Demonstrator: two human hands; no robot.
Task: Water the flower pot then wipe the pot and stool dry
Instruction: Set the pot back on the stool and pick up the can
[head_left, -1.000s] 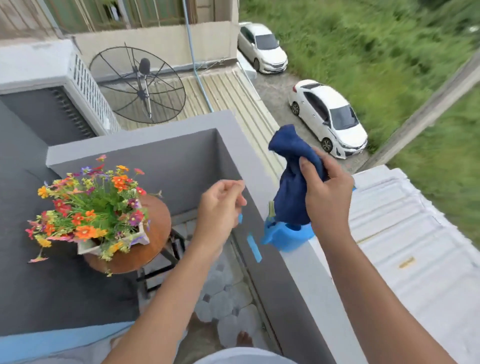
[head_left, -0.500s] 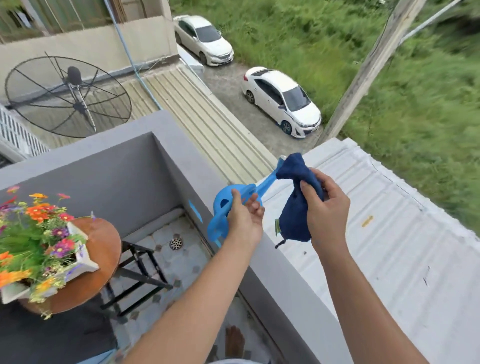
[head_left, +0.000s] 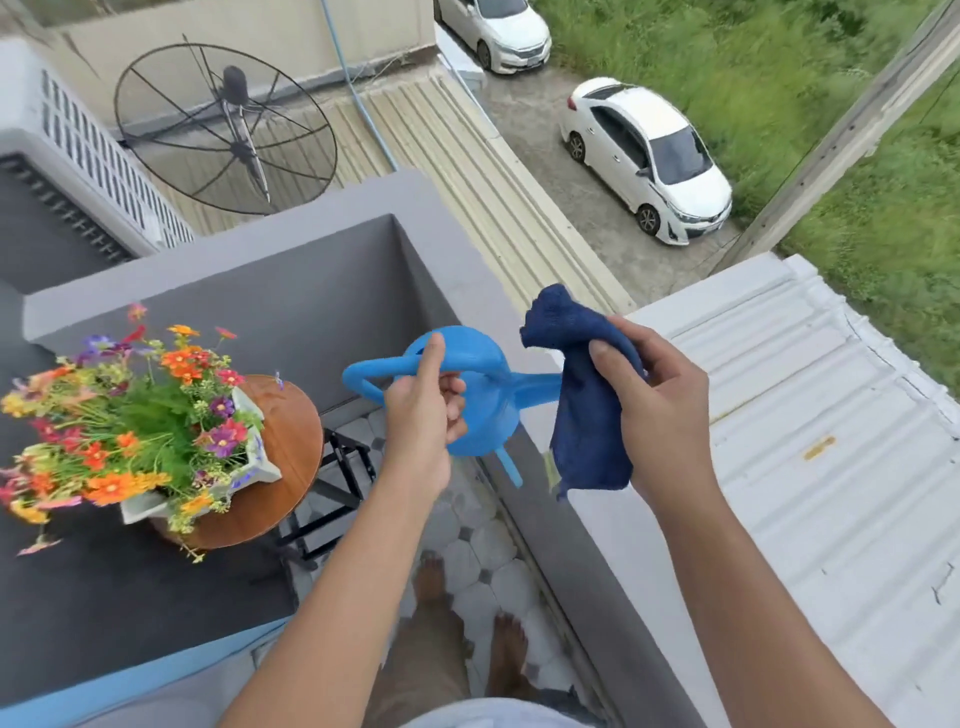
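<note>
Now my left hand (head_left: 423, 410) has the watering can (head_left: 470, 395) lifted off the ledge, fingers round its handle. Right hand (head_left: 657, 402) pinches the cloth (head_left: 584, 395); I reckon pouring on the flower pot (head_left: 249, 457) is next.

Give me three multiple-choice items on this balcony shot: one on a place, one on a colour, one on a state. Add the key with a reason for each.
1. Where does the flower pot stand?
A. on the round stool
B. on the floor tiles
C. on the wall top

2. What colour is the cloth?
A. white
B. dark blue
C. orange

3. What is the left hand doing?
A. hanging empty
B. touching the flowers
C. gripping the watering can by its handle

Key:
1 A, the pot sits on the wooden stool top.
2 B, the cloth bunched in the right hand is dark blue.
3 C, the left fingers wrap the can's light blue handle.
</note>
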